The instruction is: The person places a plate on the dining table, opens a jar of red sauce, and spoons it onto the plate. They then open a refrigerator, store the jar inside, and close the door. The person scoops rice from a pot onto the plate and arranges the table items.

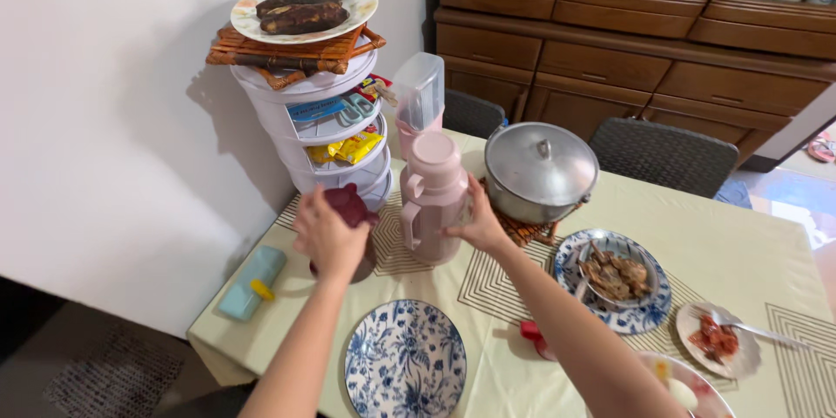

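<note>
Pink flask [433, 196]: tall, pale pink, domed lid, side handle; upright on the cream tablecloth [740, 252], just beside the lidded metal pot [540, 170].
Right hand [481, 225]: fingers curled against the flask's right side, bracing it.
Left hand [329, 233]: closed over a dark red jar lid [348, 205], left of the flask.
Packages: yellow packets [348, 150] on a lower shelf of the white tiered rack [322, 126]; blue one above.
Foreground: blue-patterned plate [405, 361].
</note>
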